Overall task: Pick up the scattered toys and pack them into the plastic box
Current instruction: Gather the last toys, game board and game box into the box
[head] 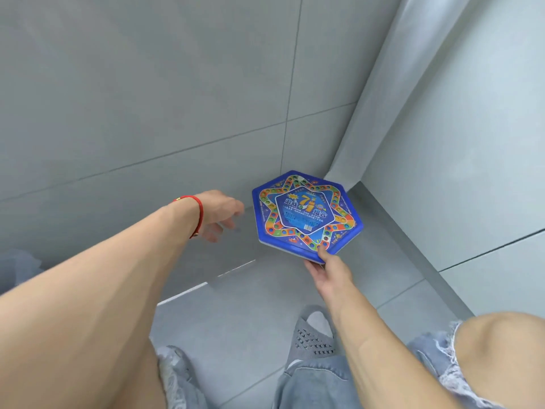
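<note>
Pinching the near corner of a blue hexagonal board-game box [306, 212], right hand [328, 271] holds it tilted above the grey tiled floor [241, 326], thumb on top. Left hand [219, 215] reaches forward, fingers loosely spread, holding nothing, left of the box.

One hexagonal game board [306, 212] — two hands — one bracelet [198, 215]

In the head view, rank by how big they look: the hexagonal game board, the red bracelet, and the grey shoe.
1. hexagonal game board
2. grey shoe, partly hidden
3. red bracelet
</note>
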